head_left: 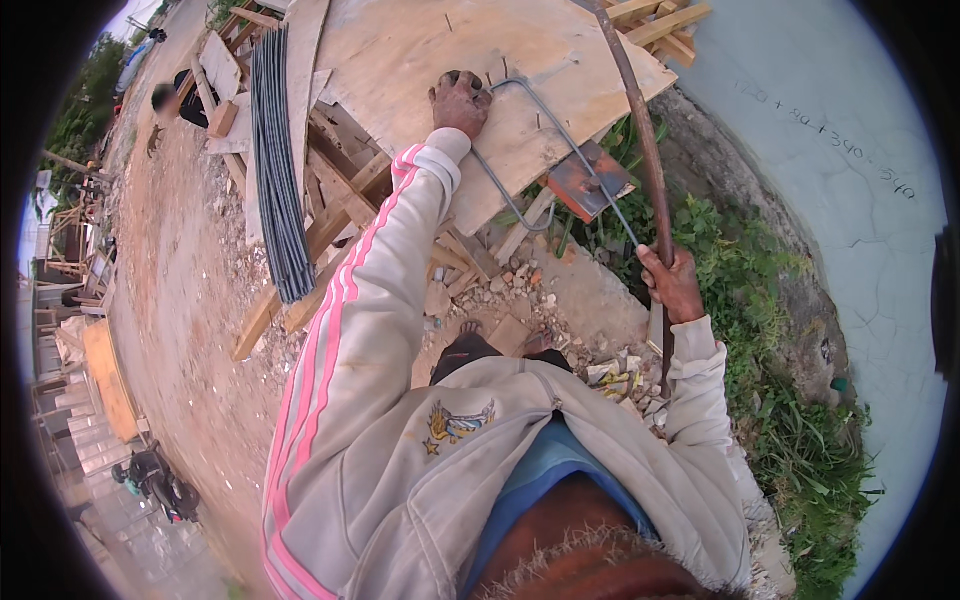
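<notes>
A thin grey steel rod, bent into an angular shape, lies across a plywood board among upright nails. My left hand is on the board with its fingers curled down over the rod beside the nails; something dark shows at the fingertips. Below that hand, one leg of the rod runs on to a rounded hook over the board's near edge. Off to the right, my right hand is closed round the rod's straight end. A long brown pole passes right beside this hand.
A bundle of straight steel rods lies left of the board, over wooden beams. A rusty orange-edged block sits under the rod. Rubble surrounds my feet. Plants and a pale wall border the right. Someone crouches far left.
</notes>
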Demonstrator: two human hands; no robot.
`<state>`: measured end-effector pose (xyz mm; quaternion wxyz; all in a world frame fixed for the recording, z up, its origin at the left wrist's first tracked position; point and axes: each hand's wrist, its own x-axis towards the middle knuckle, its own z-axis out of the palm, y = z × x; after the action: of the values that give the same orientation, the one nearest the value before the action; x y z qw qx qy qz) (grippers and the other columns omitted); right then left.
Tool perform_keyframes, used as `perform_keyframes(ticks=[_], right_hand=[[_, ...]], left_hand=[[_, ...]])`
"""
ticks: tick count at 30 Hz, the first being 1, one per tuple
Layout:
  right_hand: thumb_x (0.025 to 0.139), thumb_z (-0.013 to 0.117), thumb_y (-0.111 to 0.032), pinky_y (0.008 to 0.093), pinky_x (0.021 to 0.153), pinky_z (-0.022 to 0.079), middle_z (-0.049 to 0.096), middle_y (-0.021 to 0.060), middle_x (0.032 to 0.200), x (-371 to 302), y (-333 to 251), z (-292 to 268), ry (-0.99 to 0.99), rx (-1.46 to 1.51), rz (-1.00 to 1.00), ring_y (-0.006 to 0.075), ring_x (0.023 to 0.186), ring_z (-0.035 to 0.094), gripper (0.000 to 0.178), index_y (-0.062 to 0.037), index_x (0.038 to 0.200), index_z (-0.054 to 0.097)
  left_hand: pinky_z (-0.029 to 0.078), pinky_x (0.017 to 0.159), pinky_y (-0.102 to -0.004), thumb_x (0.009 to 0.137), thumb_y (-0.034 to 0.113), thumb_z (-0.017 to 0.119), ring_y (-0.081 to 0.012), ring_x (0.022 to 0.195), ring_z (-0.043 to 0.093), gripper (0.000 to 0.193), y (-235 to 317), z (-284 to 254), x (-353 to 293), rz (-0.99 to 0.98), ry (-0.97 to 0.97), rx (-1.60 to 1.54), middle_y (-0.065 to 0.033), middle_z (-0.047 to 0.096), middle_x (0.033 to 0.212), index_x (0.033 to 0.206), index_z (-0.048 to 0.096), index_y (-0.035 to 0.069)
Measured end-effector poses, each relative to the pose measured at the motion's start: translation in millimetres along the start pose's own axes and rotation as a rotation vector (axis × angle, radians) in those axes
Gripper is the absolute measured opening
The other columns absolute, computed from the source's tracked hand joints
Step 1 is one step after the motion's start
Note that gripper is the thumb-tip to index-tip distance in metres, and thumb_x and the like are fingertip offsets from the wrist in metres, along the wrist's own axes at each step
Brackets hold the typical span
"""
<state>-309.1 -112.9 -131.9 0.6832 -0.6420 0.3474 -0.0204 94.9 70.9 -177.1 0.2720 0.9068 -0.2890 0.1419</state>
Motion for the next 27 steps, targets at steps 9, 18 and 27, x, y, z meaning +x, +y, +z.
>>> perform_keyframes(ticks=[9, 18, 27], right_hand=[[0.094, 0.073, -0.027, 0.0213, 0.039, 0.031, 0.052, -0.0032, 0.063, -1.6, -3.4, 2.3, 0.019, 0.022, 0.054, 0.003, 0.047, 0.043, 0.024, -0.0065, 0.092, 0.06], [0.094, 0.074, -0.028, 0.0213, 0.04, 0.031, 0.052, -0.0029, 0.062, 1.2, -3.3, 2.1, 0.0, 0.019, 0.05, 0.0033, 0.047, 0.043, 0.026, -0.0065, 0.094, 0.059], [0.093, 0.075, -0.032, 0.0216, 0.04, 0.032, 0.052, -0.0039, 0.062, 3.4, -0.8, 4.7, 0.026, -0.038, 0.071, 0.0035, 0.047, 0.044, 0.03, -0.0071, 0.094, 0.058]], left_hand=[[0.036, 0.108, -0.0464, 0.088, 0.031, 0.066, -0.0317, 0.124, 0.054, 0.029, -0.1, 7.8, 12.6, 0.1, -0.002, 0.033, -0.012, 0.062, 0.127, 0.112, 0.069, 0.016], [0.032, 0.113, -0.0484, 0.087, 0.039, 0.067, -0.0376, 0.125, 0.051, 0.035, -9.5, 16.6, 19.0, 0.053, -0.009, 0.024, -0.016, 0.059, 0.129, 0.118, 0.07, 0.024], [0.033, 0.113, -0.0468, 0.087, 0.039, 0.067, -0.0354, 0.126, 0.051, 0.028, -4.7, 6.7, 19.7, 0.014, -0.041, 0.034, -0.0122, 0.06, 0.13, 0.11, 0.071, 0.025]])
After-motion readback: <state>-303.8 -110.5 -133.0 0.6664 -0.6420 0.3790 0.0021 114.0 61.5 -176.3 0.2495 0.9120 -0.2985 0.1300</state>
